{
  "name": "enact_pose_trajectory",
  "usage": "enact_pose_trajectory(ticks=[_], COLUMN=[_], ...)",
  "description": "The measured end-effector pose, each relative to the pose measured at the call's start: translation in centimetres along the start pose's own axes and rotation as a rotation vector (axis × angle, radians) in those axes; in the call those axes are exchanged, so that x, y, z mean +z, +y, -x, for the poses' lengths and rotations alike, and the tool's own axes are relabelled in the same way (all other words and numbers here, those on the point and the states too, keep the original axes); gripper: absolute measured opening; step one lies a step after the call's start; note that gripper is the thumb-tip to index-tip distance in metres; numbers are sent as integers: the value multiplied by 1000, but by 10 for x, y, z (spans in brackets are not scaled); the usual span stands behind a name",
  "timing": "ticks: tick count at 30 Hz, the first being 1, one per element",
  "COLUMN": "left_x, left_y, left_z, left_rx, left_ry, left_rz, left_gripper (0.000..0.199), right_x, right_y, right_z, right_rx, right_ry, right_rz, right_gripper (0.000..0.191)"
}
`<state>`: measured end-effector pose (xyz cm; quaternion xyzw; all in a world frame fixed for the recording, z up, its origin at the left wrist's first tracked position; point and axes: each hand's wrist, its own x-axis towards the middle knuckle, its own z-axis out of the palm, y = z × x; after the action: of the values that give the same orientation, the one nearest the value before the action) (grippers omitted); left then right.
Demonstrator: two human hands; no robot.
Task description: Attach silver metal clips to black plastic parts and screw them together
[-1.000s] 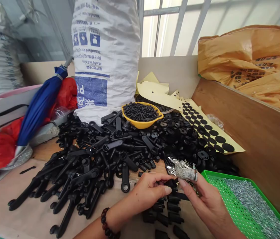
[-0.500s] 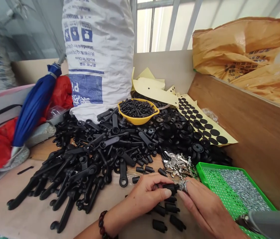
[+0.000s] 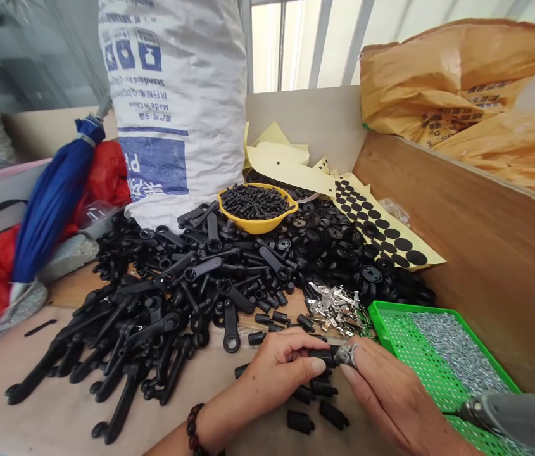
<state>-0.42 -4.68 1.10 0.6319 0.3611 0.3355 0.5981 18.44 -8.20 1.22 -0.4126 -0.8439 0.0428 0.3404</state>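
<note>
My left hand [image 3: 282, 364], closed, pinches a short black plastic cylinder [image 3: 323, 356] between thumb and fingers. My right hand [image 3: 388, 386] is closed at the narrow end of that cylinder, with grey tape [image 3: 347, 355] wrapped round one finger. What its fingertips pinch, if anything, is hidden. Under and in front of my hands lie several more black cylinders [image 3: 333, 415], each with a narrow tip. Just beyond them sits a pile of small silvery metal clips [image 3: 338, 308].
Black crank-like handles [image 3: 167, 323] heap to the left, and round black discs [image 3: 328, 237] behind. A yellow bowl [image 3: 258, 225] holds black screw-like pieces. At right are a green tray [image 3: 419, 373] of small metal parts, a grey power tool [image 3: 518, 408] and a wooden side board [image 3: 476, 253].
The whole view has shifted slightly, so the table's things appear a little farther left and higher. My hands stay together at the same black cylinder, its tip now closer against the right fingers.
</note>
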Motion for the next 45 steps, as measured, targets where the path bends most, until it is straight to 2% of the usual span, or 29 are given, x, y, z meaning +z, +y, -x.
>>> enact_pose_trajectory(ticks=[6, 11, 14, 16, 19, 21, 23, 25, 27, 31, 34, 38, 40, 45], left_x=[1, 2, 2, 3, 4, 5, 5, 4, 3, -1, -1, 3, 5, 6], left_y=[-2, -3, -1, 1, 2, 2, 2, 2, 3, 4, 2, 0, -1, -6], left_z=[1, 3, 4, 6, 9, 10, 11, 10, 9, 7, 8, 9, 10, 14], left_rx=[51, 91, 169, 249, 422, 521, 558, 526, 448, 261, 180, 232, 307, 551], left_ry=[1, -4, 4, 17, 32, 42, 47, 38, 7, -76, -100, -47, -9, 48], left_rz=[-17, -140, -214, -272, -385, -444, -466, -451, -416, -302, -226, -263, -319, -477], left_gripper=[28, 25, 22, 21, 21, 22, 23, 23, 21, 20, 21, 20, 22, 24], right_x=[6, 9, 8, 6, 5, 7, 9, 10, 9, 10, 12, 14, 16, 22], right_y=[0, -1, -3, -6, -12, -15, -18, -19, -17, -11, -9, -14, -18, -25], right_z=[4, 5, 5, 6, 11, 14, 16, 14, 12, 9, 10, 11, 11, 16], right_rx=[10, 13, 47, 123, 336, 497, 577, 522, 385, 126, 27, 102, 193, 391], right_ry=[26, 58, 69, 28, -74, -66, -35, -47, -71, -21, 39, -18, -74, -118], right_rz=[-6, 15, -43, -157, -363, -430, -465, -486, -441, -188, -64, -162, -282, -482], right_gripper=[15, 19, 20, 24, 28, 29, 30, 31, 31, 24, 20, 22, 25, 33])
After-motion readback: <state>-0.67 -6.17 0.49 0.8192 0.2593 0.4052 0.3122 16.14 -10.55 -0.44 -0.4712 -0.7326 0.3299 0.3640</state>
